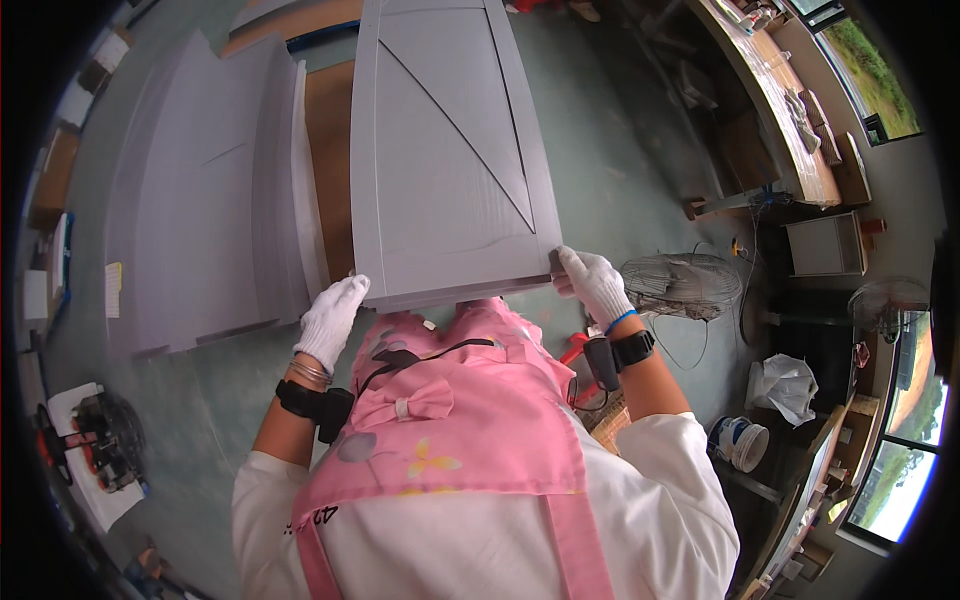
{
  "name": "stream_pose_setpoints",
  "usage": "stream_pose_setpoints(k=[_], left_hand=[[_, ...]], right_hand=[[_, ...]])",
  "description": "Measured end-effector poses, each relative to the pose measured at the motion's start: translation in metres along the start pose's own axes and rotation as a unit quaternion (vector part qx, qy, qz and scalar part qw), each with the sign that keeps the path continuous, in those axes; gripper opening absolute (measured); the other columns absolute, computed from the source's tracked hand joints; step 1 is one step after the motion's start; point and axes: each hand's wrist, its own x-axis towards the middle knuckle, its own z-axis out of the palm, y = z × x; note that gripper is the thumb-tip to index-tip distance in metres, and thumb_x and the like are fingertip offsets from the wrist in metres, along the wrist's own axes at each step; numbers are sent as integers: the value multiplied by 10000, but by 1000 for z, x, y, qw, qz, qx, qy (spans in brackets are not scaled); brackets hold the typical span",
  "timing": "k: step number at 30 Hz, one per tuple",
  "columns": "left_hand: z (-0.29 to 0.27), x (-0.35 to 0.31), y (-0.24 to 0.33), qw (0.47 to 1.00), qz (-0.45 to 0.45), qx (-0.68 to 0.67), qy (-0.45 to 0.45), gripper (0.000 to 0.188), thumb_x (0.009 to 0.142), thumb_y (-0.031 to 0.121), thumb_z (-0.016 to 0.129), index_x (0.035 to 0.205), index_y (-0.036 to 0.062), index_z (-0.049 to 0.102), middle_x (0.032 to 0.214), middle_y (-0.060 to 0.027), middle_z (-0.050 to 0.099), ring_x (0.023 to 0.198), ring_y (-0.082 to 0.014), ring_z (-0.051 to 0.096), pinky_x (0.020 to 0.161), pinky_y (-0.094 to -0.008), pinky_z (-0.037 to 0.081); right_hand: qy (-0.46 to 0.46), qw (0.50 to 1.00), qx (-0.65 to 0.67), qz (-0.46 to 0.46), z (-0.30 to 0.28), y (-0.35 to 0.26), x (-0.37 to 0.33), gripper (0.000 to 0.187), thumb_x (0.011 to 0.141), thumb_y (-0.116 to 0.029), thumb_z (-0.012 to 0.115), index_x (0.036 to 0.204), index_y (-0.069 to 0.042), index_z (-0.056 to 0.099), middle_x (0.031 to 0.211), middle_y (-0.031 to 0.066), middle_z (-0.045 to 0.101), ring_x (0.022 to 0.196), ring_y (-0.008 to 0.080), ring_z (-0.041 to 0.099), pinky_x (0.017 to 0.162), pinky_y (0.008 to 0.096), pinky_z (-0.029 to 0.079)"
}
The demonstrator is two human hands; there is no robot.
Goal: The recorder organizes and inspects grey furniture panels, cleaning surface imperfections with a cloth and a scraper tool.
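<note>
A long grey door panel (436, 190) with framed edges and a diagonal groove stretches away from me in the middle of the view. My left hand (335, 322), in a white knit glove, is closed on its near left corner. My right hand (597, 287), gloved the same way, grips the near right corner with the thumb on top. The fingers under the panel are hidden. Just to the left, a stack of grey panels (200, 190) lies close by, with a brown board (332, 150) showing between it and the door panel.
A wire-caged fan (682, 286) stands to the right, with a white bucket (739, 443) and a white plastic bag (784, 389) nearer me. Along the right runs a workbench (775, 110). At the lower left, a dark machine (107, 440) sits on a white sheet.
</note>
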Motion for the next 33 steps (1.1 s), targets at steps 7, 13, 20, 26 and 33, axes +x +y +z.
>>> stream_pose_setpoints(k=[7, 13, 20, 26, 33], left_hand=[[-4, -17, 29, 998, -13, -53, 12, 624, 922, 571, 495, 1280, 71, 605, 1110, -100, 677, 1044, -227, 602, 938, -331, 425], [-12, -14, 21, 981, -53, -187, -26, 631, 935, 442, 605, 1343, -30, 516, 1293, -141, 586, 1169, -205, 569, 1004, -309, 445], [-6, 0, -6, 997, -15, -68, -40, 685, 946, 624, 367, 1297, 70, 565, 1205, -162, 636, 1130, -350, 578, 978, -411, 418], [-22, -7, 15, 980, 79, 172, -59, 702, 979, 602, 246, 1291, 55, 557, 1239, -191, 611, 1153, -373, 566, 969, -441, 432], [-24, -13, 30, 979, 66, 183, -60, 758, 972, 629, 174, 1234, 43, 576, 1191, -211, 630, 1132, -380, 578, 917, -477, 457]], right_hand=[[9, 999, -42, 23, 5, -8, 0, 512, 958, -450, 452, 1004, -5, 699, 805, 94, 715, 724, 190, 701, 753, 306, 538], [3, 995, -97, 6, 8, -8, 6, 479, 950, -434, 493, 980, -8, 712, 760, 88, 711, 677, 162, 688, 700, 276, 530], [-2, 1000, -13, 26, 7, -2, 13, 515, 927, -453, 491, 1061, -2, 701, 789, 100, 718, 715, 196, 693, 744, 309, 527], [-7, 997, -80, 22, 11, -6, 15, 518, 925, -484, 458, 977, -33, 707, 731, 79, 694, 687, 182, 675, 715, 323, 512], [11, 989, -147, -7, 16, -7, 13, 524, 930, -501, 416, 897, -55, 689, 660, 79, 646, 654, 222, 651, 688, 350, 498]])
